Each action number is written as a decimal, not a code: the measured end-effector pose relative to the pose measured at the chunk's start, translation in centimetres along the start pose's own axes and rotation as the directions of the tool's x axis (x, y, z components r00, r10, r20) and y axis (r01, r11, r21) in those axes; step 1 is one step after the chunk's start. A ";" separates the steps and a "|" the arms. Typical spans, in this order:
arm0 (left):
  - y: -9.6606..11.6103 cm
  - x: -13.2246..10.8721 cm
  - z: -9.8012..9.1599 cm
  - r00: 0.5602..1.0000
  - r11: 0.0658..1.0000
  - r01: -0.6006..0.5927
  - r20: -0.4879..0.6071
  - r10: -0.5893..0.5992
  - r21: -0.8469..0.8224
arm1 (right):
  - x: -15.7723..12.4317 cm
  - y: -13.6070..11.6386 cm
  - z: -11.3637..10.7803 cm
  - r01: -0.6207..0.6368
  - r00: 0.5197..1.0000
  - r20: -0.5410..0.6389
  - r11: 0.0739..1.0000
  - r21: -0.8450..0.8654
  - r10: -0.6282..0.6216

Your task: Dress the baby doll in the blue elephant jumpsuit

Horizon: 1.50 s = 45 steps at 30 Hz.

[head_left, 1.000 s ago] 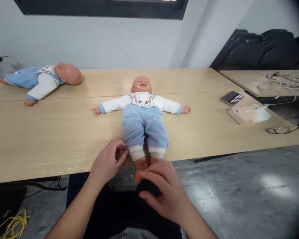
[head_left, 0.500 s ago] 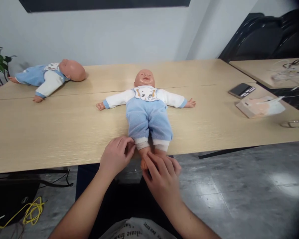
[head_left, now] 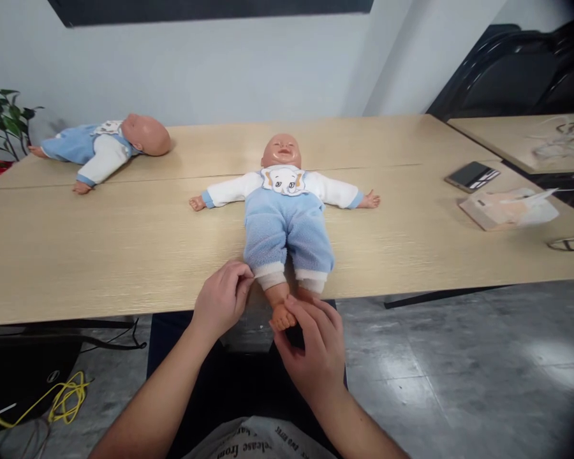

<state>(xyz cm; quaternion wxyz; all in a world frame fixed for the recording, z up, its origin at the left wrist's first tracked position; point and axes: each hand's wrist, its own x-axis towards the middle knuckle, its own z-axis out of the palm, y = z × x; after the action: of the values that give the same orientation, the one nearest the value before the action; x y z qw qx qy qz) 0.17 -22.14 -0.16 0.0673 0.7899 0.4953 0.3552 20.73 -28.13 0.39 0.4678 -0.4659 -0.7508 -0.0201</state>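
A baby doll (head_left: 286,220) in blue trousers and a white top with an elephant bib lies on its back on the wooden table (head_left: 100,248), arms spread, feet hanging over the near edge. My left hand (head_left: 222,298) pinches the white cuff of the doll's trouser leg on the left. My right hand (head_left: 310,347) is closed around the doll's bare foot (head_left: 282,315) just below the table edge.
A second doll (head_left: 106,145) in the same clothes lies on its side at the table's far left, by a potted plant (head_left: 2,124). A phone (head_left: 472,175), a tissue pack (head_left: 507,208) and glasses (head_left: 571,243) lie at the right. Yellow cable (head_left: 62,398) on the floor.
My right hand rose from below the doll's feet and closed around one foot. My left hand tightened from loosely curled beside the trouser cuff to a pinch on it.
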 end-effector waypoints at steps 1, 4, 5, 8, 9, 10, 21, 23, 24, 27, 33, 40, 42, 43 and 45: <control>0.0 0.0 -0.1 1.000 0.999 0.010 0.000 -0.010 -0.031 | 0.0 -0.1 0.0 -0.001 1.000 -0.002 1.000 0.009 0.001; 0.4 0.0 -0.3 0.999 0.992 0.045 -0.016 -0.048 -0.118 | 0.3 -0.2 -0.1 -0.003 1.000 -0.012 1.000 0.015 0.003; 0.8 0.0 -0.4 0.999 0.989 0.049 -0.015 -0.051 -0.140 | 0.4 -0.3 -0.1 -0.006 1.000 -0.015 1.000 0.015 0.007; 2.1 -0.2 -0.3 1.000 0.984 0.020 0.021 -0.017 -0.176 | 0.6 -0.4 -0.1 -0.022 0.999 -0.037 1.000 0.008 0.022; 2.5 -0.3 -0.3 0.999 0.984 0.008 0.034 -0.002 -0.178 | 0.6 -0.4 -0.1 -0.028 0.998 -0.048 1.000 0.004 0.028; 2.8 -0.5 -0.2 0.999 0.984 0.000 0.042 0.008 -0.179 | 0.6 -0.4 -0.1 -0.035 0.998 -0.055 0.999 0.002 0.035; 3.2 -1.2 0.9 0.980 0.974 0.190 0.079 -0.181 -0.122 | 0.8 -1.4 -0.7 -0.244 0.965 -0.027 0.936 0.254 0.259; 3.5 -0.6 1.4 0.975 0.960 0.221 0.062 -0.213 -0.171 | 1.0 -1.6 -0.7 -0.269 0.956 -0.031 0.914 0.305 0.292; 3.7 -0.3 1.8 0.970 0.948 0.243 0.051 -0.237 -0.208 | 1.2 -1.7 -0.7 -0.277 0.953 -0.033 0.907 0.317 0.302; 4.0 0.4 2.7 0.943 0.895 0.320 0.013 -0.333 -0.310 | 1.3 -2.0 -0.6 -0.287 0.949 -0.028 0.898 0.333 0.313; 4.1 0.7 3.3 0.916 0.846 0.374 0.006 -0.402 -0.381 | 1.6 -2.2 -0.7 -0.294 0.946 -0.030 0.893 0.340 0.322; 4.4 -1.1 2.1 0.979 0.913 0.205 0.078 -0.190 -0.352 | 1.7 -2.0 -0.6 -0.230 0.966 -0.059 0.937 0.263 0.253; 4.0 -1.5 1.0 0.982 0.928 0.183 0.115 -0.153 -0.326 | 1.5 -2.0 -0.4 -0.192 0.975 -0.066 0.958 0.215 0.210; 3.7 -1.6 0.4 0.981 0.934 0.180 0.123 -0.148 -0.308 | 1.3 -2.0 -0.3 -0.173 0.980 -0.068 0.966 0.193 0.189; 3.0 -1.5 -1.0 0.982 0.948 0.190 0.068 -0.179 -0.255 | 1.1 -2.1 0.0 -0.127 0.988 -0.069 0.980 0.154 0.139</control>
<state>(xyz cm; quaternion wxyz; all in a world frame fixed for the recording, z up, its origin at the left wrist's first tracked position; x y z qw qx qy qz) 1.39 -25.11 1.26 0.2145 0.7321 0.5144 0.3917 19.08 -28.57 2.02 0.5314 -0.4776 -0.6980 0.0490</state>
